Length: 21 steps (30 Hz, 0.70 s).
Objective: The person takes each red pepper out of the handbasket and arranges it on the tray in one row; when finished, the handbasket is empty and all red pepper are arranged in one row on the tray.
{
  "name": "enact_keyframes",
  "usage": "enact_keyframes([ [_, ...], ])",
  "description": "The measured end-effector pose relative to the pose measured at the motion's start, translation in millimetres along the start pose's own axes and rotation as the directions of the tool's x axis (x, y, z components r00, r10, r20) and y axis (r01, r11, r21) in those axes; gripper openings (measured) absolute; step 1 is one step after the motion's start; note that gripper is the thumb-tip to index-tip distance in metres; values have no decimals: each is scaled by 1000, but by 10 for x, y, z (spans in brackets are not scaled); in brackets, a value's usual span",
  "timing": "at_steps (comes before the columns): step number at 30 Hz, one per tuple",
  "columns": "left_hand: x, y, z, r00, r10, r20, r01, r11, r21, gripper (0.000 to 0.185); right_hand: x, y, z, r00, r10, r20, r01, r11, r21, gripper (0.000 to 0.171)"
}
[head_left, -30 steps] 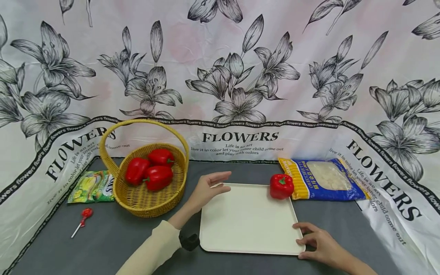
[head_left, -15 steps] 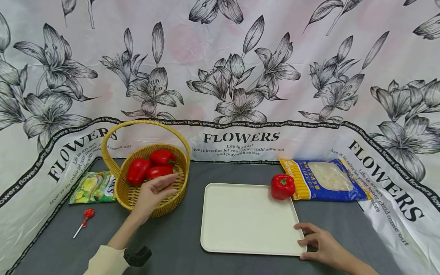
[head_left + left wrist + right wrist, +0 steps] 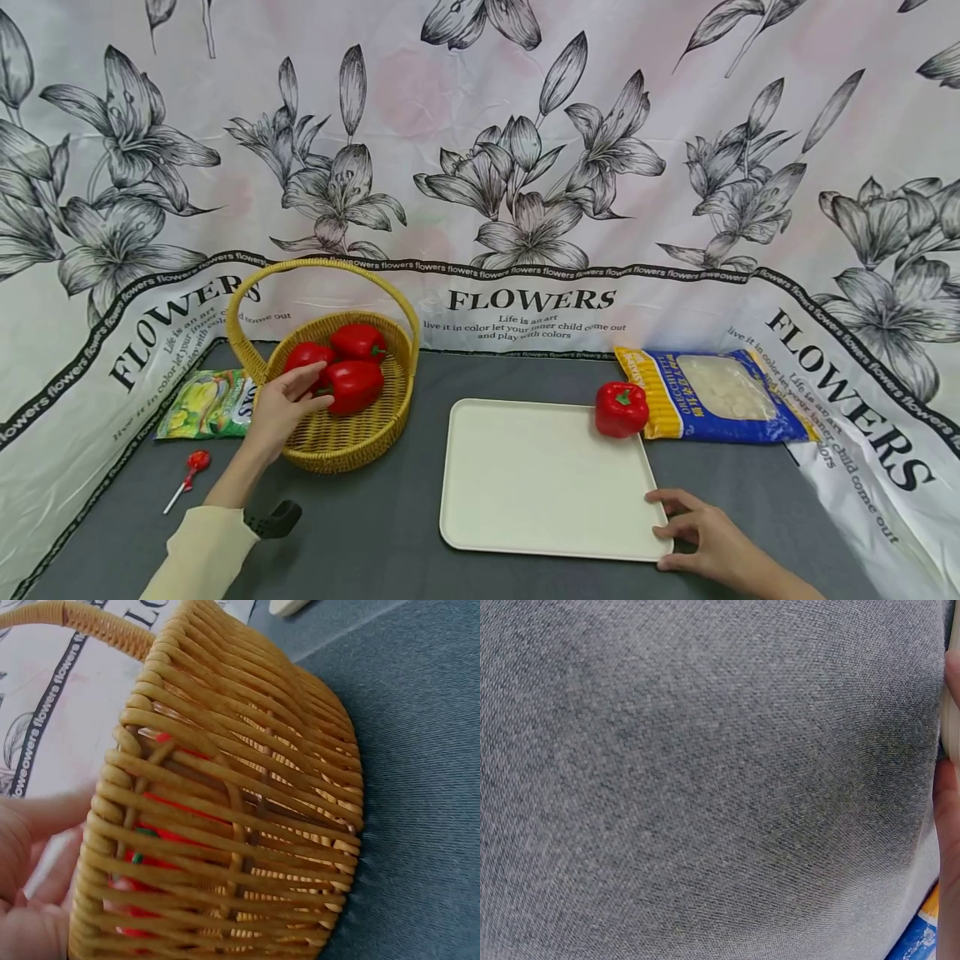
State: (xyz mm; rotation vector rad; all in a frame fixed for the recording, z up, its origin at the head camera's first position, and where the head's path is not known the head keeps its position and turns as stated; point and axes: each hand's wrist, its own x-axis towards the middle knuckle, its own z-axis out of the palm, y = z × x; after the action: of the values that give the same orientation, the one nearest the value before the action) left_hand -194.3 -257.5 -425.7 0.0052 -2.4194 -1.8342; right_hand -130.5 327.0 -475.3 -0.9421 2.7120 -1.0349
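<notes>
My left hand [image 3: 279, 410] reaches over the front left rim of the yellow woven basket [image 3: 341, 460], fingers loosely extended beside the left red bell pepper [image 3: 303, 357], partly covering it. Two more red peppers lie in the basket, one at the back [image 3: 360, 342] and one in front [image 3: 356, 387]. In the left wrist view, the hand [image 3: 34, 877] is at the basket's rim, with red showing through the weave. My right hand [image 3: 705, 537] grips the white tray [image 3: 551, 483] by its right edge near the front corner. Another red pepper [image 3: 622, 409] stands on the tray's back right corner.
A blue and yellow pasta bag [image 3: 720, 396] lies behind the tray at right. Left of the basket is a green snack bag [image 3: 204, 404], with a red lollipop [image 3: 197, 462] in front of it. The basket's tall handle [image 3: 326, 262] arches overhead.
The left hand has moved left from the tray's back left corner to the basket and now reaches over its rim. The right hand has stayed at the tray's edge.
</notes>
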Motion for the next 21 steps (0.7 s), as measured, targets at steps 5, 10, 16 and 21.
enact_keyframes([
  [5,34,53,17,990,-144,-4,144,988,47,59,-4,0,-1,999,32,19,-33,999,14,25],
  [10,88,62,88,978,-208,9,208,977,37,66,-12,-4,-14,997,59,39,-60,998,26,25],
  [16,146,14,170,981,-194,18,194,981,4,69,-11,7,-12,996,74,56,-77,996,39,25],
  [21,190,-40,211,987,-159,36,161,986,-40,71,-8,15,-14,995,82,62,-84,996,42,26],
])
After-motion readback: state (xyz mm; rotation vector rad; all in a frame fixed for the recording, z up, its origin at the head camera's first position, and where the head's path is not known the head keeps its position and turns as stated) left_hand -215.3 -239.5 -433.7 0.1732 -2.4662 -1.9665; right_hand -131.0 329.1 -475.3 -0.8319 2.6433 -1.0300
